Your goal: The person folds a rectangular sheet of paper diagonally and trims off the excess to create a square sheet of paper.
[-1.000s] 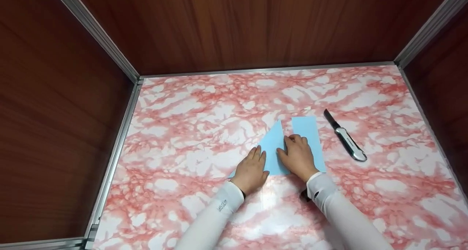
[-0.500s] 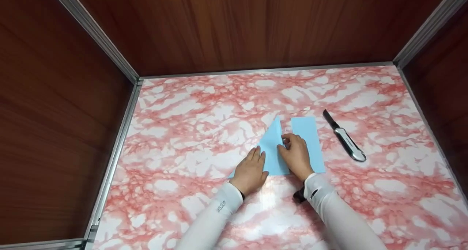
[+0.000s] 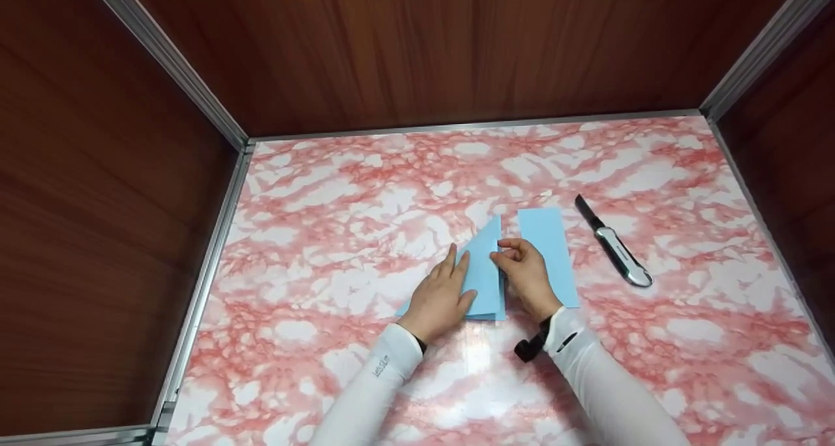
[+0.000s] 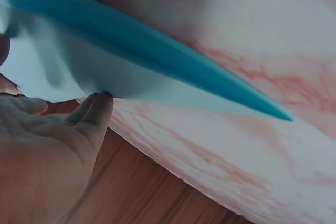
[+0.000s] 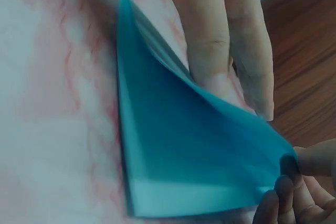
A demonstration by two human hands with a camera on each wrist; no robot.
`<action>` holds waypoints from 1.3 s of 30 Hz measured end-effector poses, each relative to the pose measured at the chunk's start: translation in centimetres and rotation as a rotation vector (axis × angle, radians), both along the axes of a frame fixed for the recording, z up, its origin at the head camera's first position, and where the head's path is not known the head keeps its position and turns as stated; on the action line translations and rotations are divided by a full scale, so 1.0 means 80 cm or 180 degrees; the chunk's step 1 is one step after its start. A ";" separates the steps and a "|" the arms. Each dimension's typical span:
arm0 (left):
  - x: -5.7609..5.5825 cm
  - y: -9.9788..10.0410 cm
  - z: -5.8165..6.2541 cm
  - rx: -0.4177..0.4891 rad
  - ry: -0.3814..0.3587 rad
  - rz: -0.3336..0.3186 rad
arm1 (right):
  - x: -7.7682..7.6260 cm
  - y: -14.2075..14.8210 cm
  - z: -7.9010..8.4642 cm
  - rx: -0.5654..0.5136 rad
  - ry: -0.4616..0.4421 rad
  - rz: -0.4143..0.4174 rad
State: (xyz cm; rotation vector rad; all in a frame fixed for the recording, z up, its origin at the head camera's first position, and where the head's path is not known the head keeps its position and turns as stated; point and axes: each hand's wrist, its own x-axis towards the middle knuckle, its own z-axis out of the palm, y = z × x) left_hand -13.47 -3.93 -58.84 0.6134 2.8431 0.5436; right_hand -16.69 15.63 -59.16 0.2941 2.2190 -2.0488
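Note:
A light blue sheet of paper [image 3: 484, 263], folded to a slanted edge on its left, lies before me. On that slanted side rests my left hand [image 3: 437, 300], its fingers extended over the paper. My right hand [image 3: 528, 273] pinches the sheet's right edge between thumb and fingertips. The layers stand slightly apart along the bottom. In the right wrist view the paper [image 5: 194, 145] curves upward toward the pinch; the left wrist view shows its open fold [image 4: 157, 59] tapering to a point.
A separate blue paper strip [image 3: 551, 257] lies just right of my right hand. Further right is a utility knife [image 3: 616, 249], blade exposed and pointing away. Dark wood-look panels [image 3: 456, 48] with metal edging bound the marbled red-and-white table [image 3: 326, 237].
My right hand has gone from lying on the paper to pinching its right edge, and the upper layer has moved left. My left hand has shifted slightly left. Strip and knife stay put.

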 end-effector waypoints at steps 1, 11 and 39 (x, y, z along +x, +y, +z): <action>-0.001 -0.002 0.001 0.0142 -0.0026 0.0071 | 0.001 0.000 0.002 -0.0024 -0.0025 -0.0003; -0.007 -0.026 0.026 0.1597 -0.1286 0.0726 | 0.010 0.006 0.030 -0.0770 -0.0290 0.0162; -0.028 -0.070 0.025 0.3384 -0.1474 0.1981 | 0.009 0.042 0.031 -0.0513 0.0445 -0.0214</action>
